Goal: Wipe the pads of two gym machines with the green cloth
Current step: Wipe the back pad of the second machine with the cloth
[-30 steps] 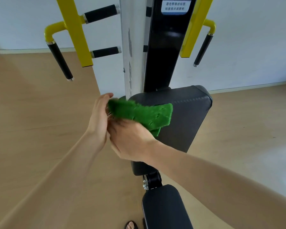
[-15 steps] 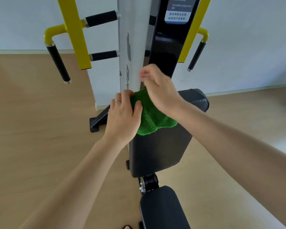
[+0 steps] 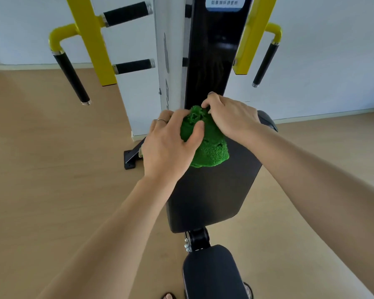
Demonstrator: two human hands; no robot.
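The green cloth is bunched up against the top of the black back pad of a gym machine. My left hand, a ring on one finger, grips the cloth from the left with the thumb pressed into it. Pinching the cloth's upper edge from the right is my right hand. Below the back pad, a black seat pad sits at the bottom of the view.
The machine's black and white upright column rises behind the pad. Yellow arms with black grips hang at the left and right. A black base foot rests on the wooden floor. My toes show at the bottom edge.
Both hands have gathered the flat cloth into a bunch at the top of the back pad. My right hand came down from above the cloth to pinch its upper edge.
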